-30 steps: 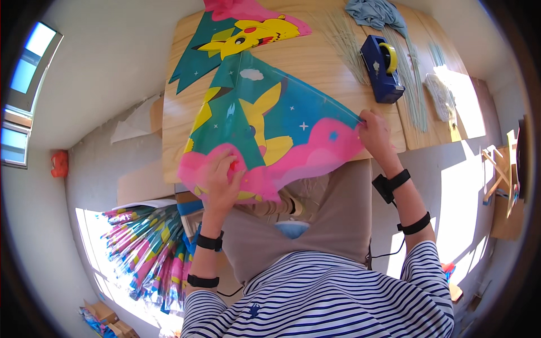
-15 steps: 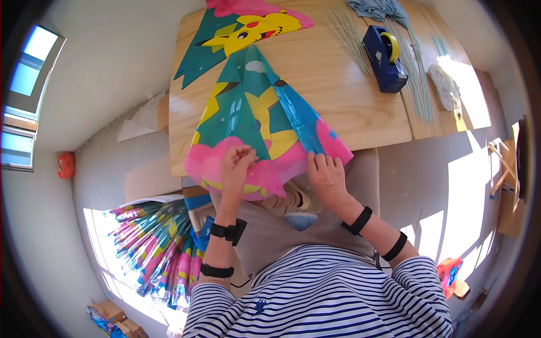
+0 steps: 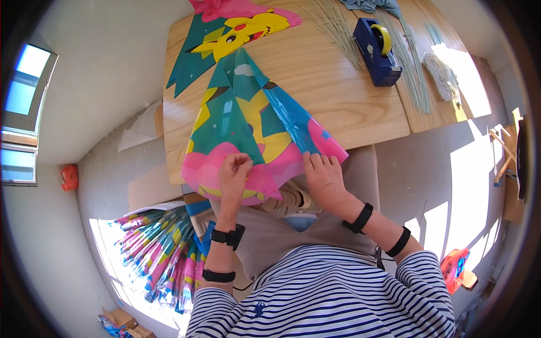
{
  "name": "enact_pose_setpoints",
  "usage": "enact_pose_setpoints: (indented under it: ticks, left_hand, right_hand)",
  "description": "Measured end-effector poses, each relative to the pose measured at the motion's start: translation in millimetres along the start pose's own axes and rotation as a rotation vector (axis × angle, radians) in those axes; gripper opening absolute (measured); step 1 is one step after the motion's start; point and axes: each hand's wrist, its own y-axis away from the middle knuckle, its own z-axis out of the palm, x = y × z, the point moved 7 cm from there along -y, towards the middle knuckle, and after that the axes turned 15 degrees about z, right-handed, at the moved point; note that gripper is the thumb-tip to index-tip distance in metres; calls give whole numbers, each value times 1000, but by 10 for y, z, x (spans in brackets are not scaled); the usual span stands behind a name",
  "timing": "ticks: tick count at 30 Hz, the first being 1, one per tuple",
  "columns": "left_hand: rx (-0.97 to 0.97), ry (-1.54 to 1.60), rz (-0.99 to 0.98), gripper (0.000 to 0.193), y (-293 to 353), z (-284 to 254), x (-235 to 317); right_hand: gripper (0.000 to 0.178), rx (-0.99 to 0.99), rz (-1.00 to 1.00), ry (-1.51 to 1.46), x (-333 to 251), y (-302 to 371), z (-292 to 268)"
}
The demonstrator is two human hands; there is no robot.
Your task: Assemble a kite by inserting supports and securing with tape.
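A thin, glossy kite sheet (image 3: 225, 124) in green, pink, yellow and blue lies with its narrow top on the wooden table. Its wide pink lower edge hangs over the table's near side above my lap. My left hand (image 3: 233, 176) is closed in a pinch at that lower edge, left of the middle. Farther right, my right hand (image 3: 326, 179) grips the same edge, fingertips on top beside the blue panel; its thumb is hidden. Beyond the kite's tip, more printed sheets (image 3: 194, 56) with a yellow cartoon figure lie stacked on the table.
The wooden table (image 3: 338, 107) carries a blue tape dispenser (image 3: 377, 59), thin pale rods (image 3: 332, 34), a clear bag of white material (image 3: 438, 76) and a grey-blue cloth (image 3: 375, 5). Many folded kites (image 3: 160, 248) fan out at my lower left. A red bag (image 3: 453, 269) sits at lower right.
The view has shifted slightly, so the table and kite appear a little farther left. Both hands keep their places on the kite's lower edge.
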Motion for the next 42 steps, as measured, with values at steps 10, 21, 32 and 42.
enact_pose_setpoints:
  ticks: [10,21,32,42]
  left_hand:
    - [-78,-671,509,39,-294,64,690]
    - [-151,-549,573,54,-549,484,590]
    - [-76,-1051,532,62,-1129,-268,181]
    - [-34,-689,104,46,-1096,-779,-97]
  right_hand:
    - [28,151,572,-272,1813,-390,-616]
    - [16,231,470,-376,1609,-425,-1179]
    - [18,194,514,-248,2376,-460,-812]
    - [10,-34,627,-148,2596,-433,-425]
